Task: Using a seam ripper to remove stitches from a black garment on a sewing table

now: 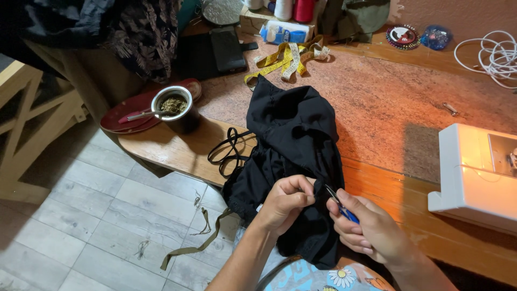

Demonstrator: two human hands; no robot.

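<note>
Black garment (pixel 293 145), soft crumpled folds, slim blue-handled tool (pixel 341 207)

A black garment (pixel 293 156) lies crumpled over the table's near edge — straps trailing at nine o'clock. A small blue-handled tool (pixel 339 206) touches its hem at five o'clock.

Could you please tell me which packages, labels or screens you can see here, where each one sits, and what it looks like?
White rectangular packet with blue label: lying at the table's far edge, beside the yellow measuring tape.
Round red, white and black patterned disc: far right on the wooden ledge.
No screens are visible.
</note>
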